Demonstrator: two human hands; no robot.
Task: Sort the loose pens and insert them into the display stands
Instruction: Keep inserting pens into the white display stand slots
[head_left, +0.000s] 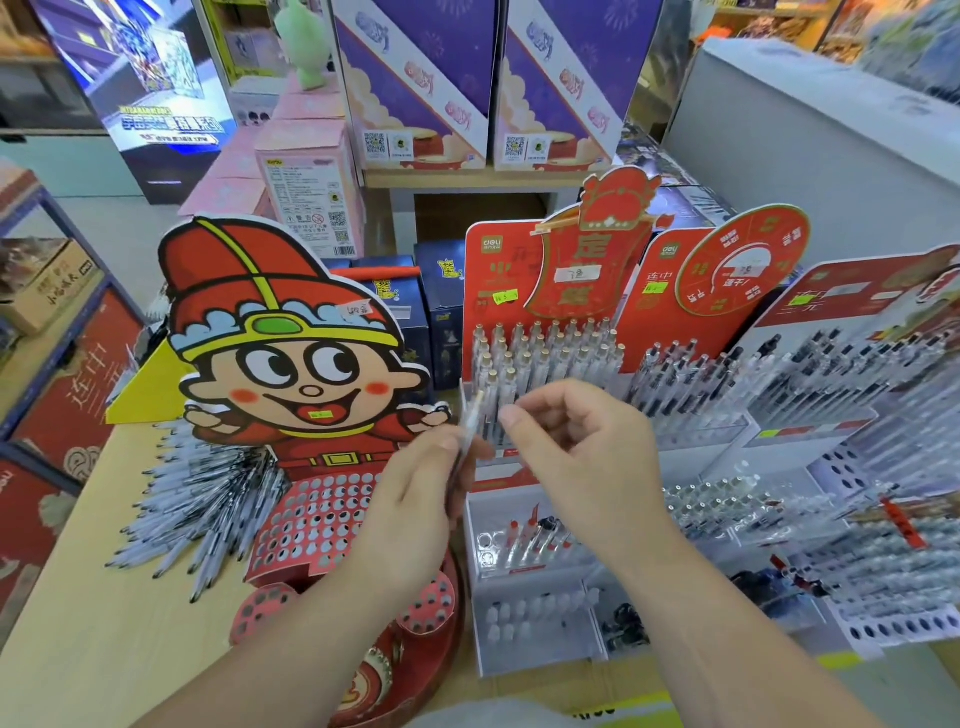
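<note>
Plastic pen pinched over the stands

Left grip (415, 493) pinches a clear pen (470, 423), which is tilted with its top end leaning far and right. Right grip (587, 452) is loosely curled and holds nothing, with one fingertip just beside the pen and not touching it. Both hover where the cartoon stand (291, 364) meets the red stand (545, 280). The cartoon stand's hole grid (317, 519) lies just left of the left grip. Loose pens (208, 493) fan out in a heap on the wooden surface (93, 597), against the cartoon stand's left edge. Bare wood lies near and left of the heap. To the right, stands crowd edge to edge, and upright pens fill the red stand's far tier.
</note>
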